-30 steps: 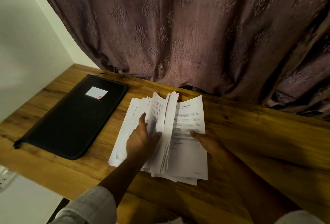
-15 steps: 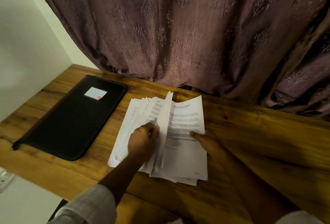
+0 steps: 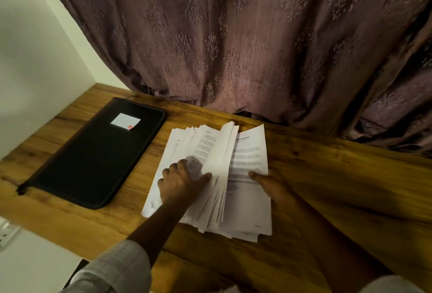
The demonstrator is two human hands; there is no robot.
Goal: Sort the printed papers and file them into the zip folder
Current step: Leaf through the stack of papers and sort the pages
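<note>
A fanned pile of printed papers (image 3: pixel 245 199) lies in the middle of the wooden table (image 3: pixel 327 199). My left hand (image 3: pixel 180 185) grips a bundle of lifted sheets at their left side, fingers curled under them and thumb on top. My right hand (image 3: pixel 271 183) lies on the right side of the bottom sheet, fingers fairly straight, pressing it down. A black zip folder (image 3: pixel 93 159) with a small white label (image 3: pixel 125 121) lies shut and flat to the left of the papers.
A patterned mauve curtain (image 3: pixel 233 47) hangs along the table's far edge. A white wall (image 3: pixel 28 59) closes the left side. A wall socket (image 3: pixel 4 234) shows below the table's front left edge.
My left hand has curled tighter round the lifted sheets and the bundle has grown thicker and tipped rightward. My right hand has stayed on the bottom sheet.
</note>
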